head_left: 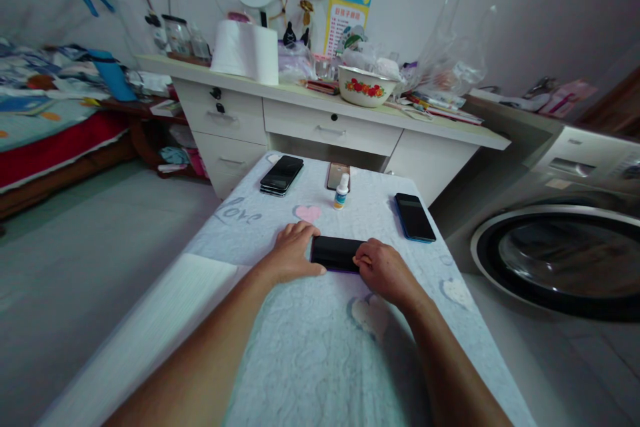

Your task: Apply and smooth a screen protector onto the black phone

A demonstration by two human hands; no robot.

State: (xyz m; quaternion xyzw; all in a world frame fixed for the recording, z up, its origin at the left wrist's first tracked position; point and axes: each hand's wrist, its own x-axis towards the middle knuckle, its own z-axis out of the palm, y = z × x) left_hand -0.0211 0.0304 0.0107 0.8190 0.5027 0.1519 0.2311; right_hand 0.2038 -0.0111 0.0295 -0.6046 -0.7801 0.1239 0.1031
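Note:
A smartphone (336, 253) with a dark screen lies sideways, face up, on the cloth-covered table. My left hand (294, 252) grips its left end, thumb at the near edge and fingers at the far edge. Over the right end, my right hand (383, 268) is closed, its curled fingers pressed down on the screen. Whatever those fingers pinch is too hidden to name. Just beyond the phone stands a small white-capped bottle (341, 192). Another phone (339, 175) with a gold-brown back lies behind the bottle.
Stacked phones (281, 175) lie at the table's far left, and a dark phone (415, 217) rests near the right edge. Behind is a white desk (333, 125) bearing a flowered bowl (365, 88) and a paper roll (245, 50). A washing machine (555, 167) stands at right.

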